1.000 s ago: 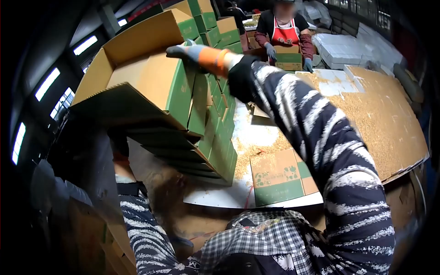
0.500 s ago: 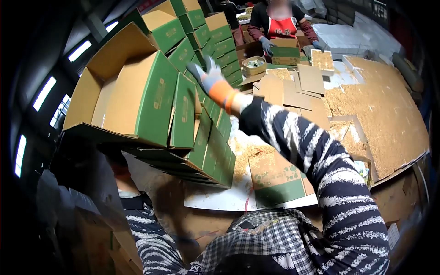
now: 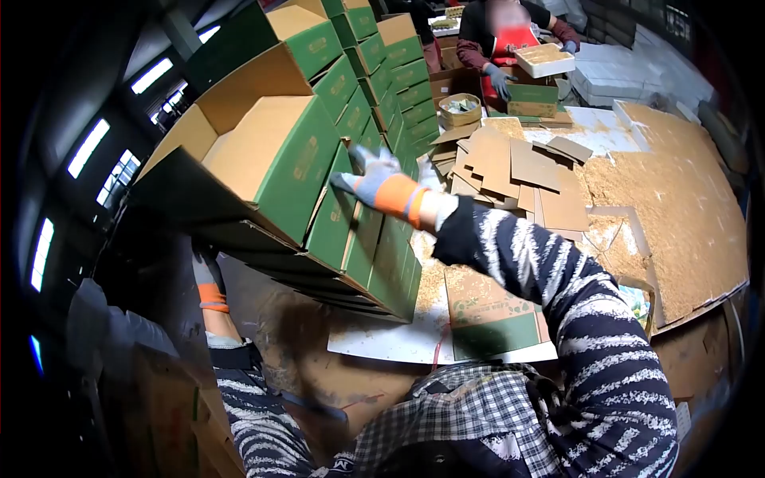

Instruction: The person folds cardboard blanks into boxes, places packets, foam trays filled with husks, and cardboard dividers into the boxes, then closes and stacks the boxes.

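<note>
A leaning stack of green cardboard boxes (image 3: pixel 299 171) rises at my left, its upper box open and tan inside. My right hand (image 3: pixel 378 182), in a grey and orange glove, is at the stack's right side, its thumb and fingers apart. Its fingertips are by the narrow green panels of the boxes; whether they touch is unclear. Low on the left, my left hand (image 3: pixel 205 275), gloved alike, reaches up by the stack's shadowed underside. Its fingers are lost in the dark there.
Flat cardboard pieces (image 3: pixel 534 167) lie in a loose pile mid-table. To the right spreads a board of crumbly tan material (image 3: pixel 677 183). A round tub (image 3: pixel 460 110) stands behind the pile. Across the table a co-worker (image 3: pixel 510 44) holds a white tray (image 3: pixel 546 60) near a green box.
My right hand has dropped lower along the boxes. The stack appears further right in view, and my left glove shows more. The co-worker has lifted the white tray.
</note>
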`<state>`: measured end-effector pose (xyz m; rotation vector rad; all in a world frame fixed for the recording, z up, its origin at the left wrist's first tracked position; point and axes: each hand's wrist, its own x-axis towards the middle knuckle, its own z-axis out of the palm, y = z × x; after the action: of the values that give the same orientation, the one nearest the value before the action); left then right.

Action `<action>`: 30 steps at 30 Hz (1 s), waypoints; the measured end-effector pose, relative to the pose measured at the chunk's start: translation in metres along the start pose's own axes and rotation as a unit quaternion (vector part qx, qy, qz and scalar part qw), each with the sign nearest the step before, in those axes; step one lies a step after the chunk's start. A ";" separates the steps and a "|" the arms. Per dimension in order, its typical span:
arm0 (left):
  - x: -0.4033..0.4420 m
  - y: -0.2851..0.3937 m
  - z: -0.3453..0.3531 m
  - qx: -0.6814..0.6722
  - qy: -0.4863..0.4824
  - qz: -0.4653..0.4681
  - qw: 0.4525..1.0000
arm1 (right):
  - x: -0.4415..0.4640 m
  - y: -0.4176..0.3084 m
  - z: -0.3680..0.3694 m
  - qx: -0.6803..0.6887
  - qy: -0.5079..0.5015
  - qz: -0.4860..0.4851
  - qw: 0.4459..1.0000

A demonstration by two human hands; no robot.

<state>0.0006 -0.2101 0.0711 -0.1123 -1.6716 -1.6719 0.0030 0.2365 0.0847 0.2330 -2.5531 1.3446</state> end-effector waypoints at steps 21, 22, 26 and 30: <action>-0.351 -0.208 0.140 -0.260 0.057 -0.481 0.836 | 0.030 -0.071 0.012 0.142 0.113 -0.562 0.807; -0.348 -0.213 0.142 -0.267 0.052 -0.482 0.833 | 0.031 -0.066 0.009 0.105 0.109 -0.563 0.812; -0.347 -0.234 0.132 -0.297 0.022 -0.496 0.816 | 0.026 -0.028 -0.011 0.144 0.073 -0.562 0.812; -0.407 -0.262 0.081 -0.306 -0.035 -0.548 0.778 | -0.046 0.117 -0.027 -0.079 0.095 -0.362 0.924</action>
<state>0.1101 0.0032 -0.3576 0.6253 -1.1625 -3.0723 0.0215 0.3253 -0.0060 0.8656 -2.0644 0.8217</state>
